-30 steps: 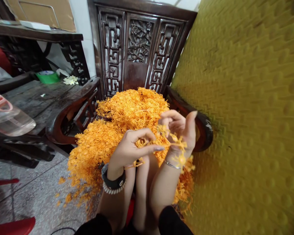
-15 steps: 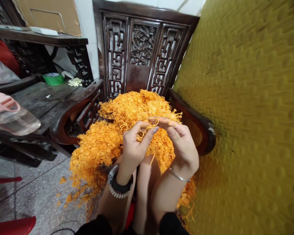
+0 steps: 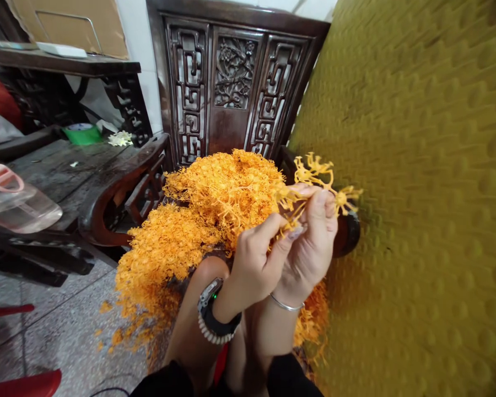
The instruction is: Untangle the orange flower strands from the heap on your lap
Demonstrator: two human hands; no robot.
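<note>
A large heap of orange plastic flower sprigs (image 3: 227, 193), thin and branching, covers the seat in front of me and spills down its left side. My right hand (image 3: 310, 253) is closed on a few yellow-orange sprigs (image 3: 314, 170), whose branched tips stick out above and to the right of its fingers. Close against it, my left hand (image 3: 258, 259) pinches the lower stem end of these sprigs between thumb and forefinger. Both hands are above my knees, right of the heap's middle. The fingers partly hide where the stems meet.
Behind the heap rises a carved dark wooden chair back (image 3: 231, 124). A yellow-green textured panel (image 3: 417, 193) stands close on my right. The side table (image 3: 66, 171) on the left bears green tape (image 3: 82, 135) and a clear jug (image 3: 19, 204). Loose orange bits (image 3: 116, 337) lie on the floor.
Both hands have moved right. My right hand has turned upward and closed, with the sprigs now fanned out above it. My left hand has come across to its stems.
</note>
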